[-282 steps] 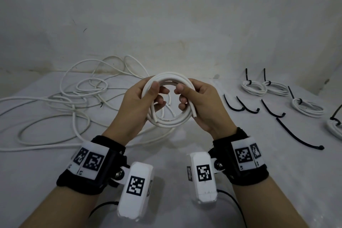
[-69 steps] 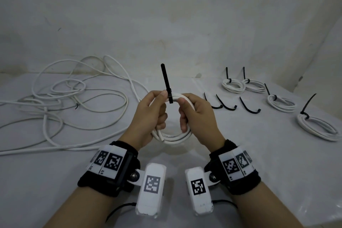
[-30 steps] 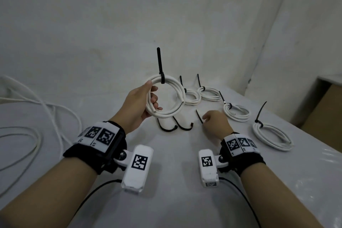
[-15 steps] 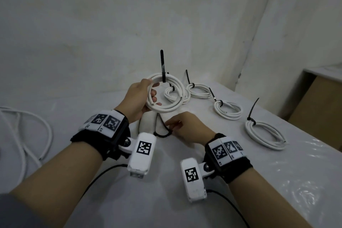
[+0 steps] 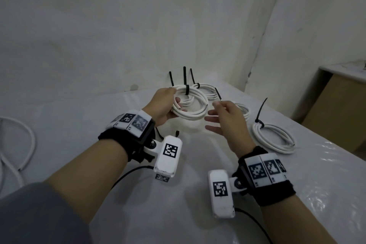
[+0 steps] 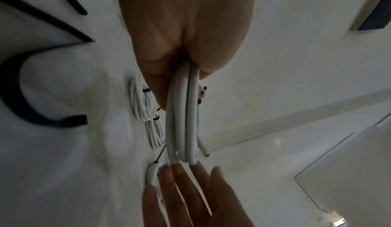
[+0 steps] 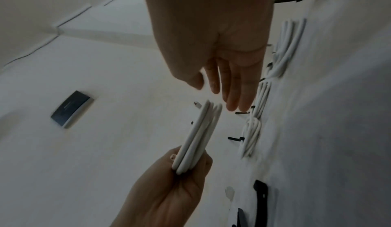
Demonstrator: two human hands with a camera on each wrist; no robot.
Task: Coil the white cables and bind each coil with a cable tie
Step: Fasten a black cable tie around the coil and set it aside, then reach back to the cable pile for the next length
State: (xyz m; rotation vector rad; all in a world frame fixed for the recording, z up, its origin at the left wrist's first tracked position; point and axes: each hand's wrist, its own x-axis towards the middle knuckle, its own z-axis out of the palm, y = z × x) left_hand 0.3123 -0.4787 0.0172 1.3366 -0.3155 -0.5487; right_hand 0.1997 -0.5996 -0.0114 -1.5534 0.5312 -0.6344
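A person's left hand (image 5: 161, 105) grips a white cable coil (image 5: 190, 108), bound by a black cable tie (image 5: 186, 85) whose tail stands up, and holds it in the air above the white-covered table (image 5: 99, 117). The fingers curl through the ring and the thumb lies over its near rim. The right hand (image 5: 227, 121) hovers just beside the coil's right edge with fingers spread and straight, holding nothing; the left wrist view shows its fingertips (image 6: 175, 168) almost at the coil, though whether they touch cannot be told.

No container appears on the table. Four finished coils (image 5: 274, 138) lie in a row toward the far right corner, each with a black tie; two of them are partly hidden behind the raised coil and the right hand. Loose cable ties (image 6: 42, 86) lie on the table below the left hand, mostly covered by the wrist in the head view. Uncoiled white cable (image 5: 17, 144) is cut off at the left edge of that view. Both wrist views are dim and blurred.

The table meets the walls at the back and right corner; its right edge runs beside a brown cabinet (image 5: 340, 109). Open table surface lies between the forearms and to the left
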